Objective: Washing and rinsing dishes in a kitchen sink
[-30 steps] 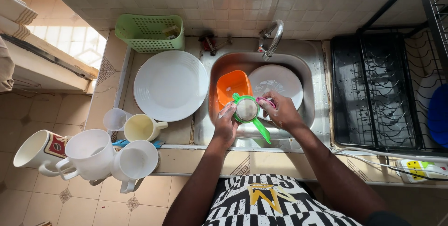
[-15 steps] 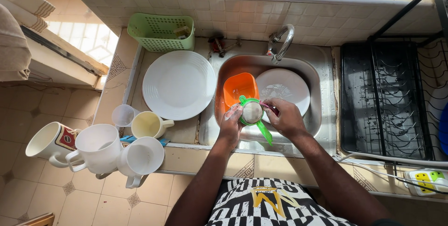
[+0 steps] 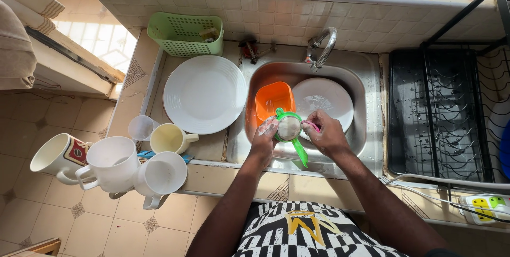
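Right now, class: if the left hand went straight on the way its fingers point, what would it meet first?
The left hand points up toward the orange container in the sink; likely that first, though depth is unclear.

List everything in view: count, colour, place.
strainer: 1, green rim and handle, over sink, in left hand
sink: 1, steel
tap: 1, steel, behind sink
tub: 1, orange, in sink
plates: 2, white; one in sink, one on drainboard
basket: 1, green, back left
mugs: 5, white and cream, plus a clear cup, front left
rack: 1, black, right of sink
left hand: holds strainer
right hand: touches strainer, pink thing in fingers
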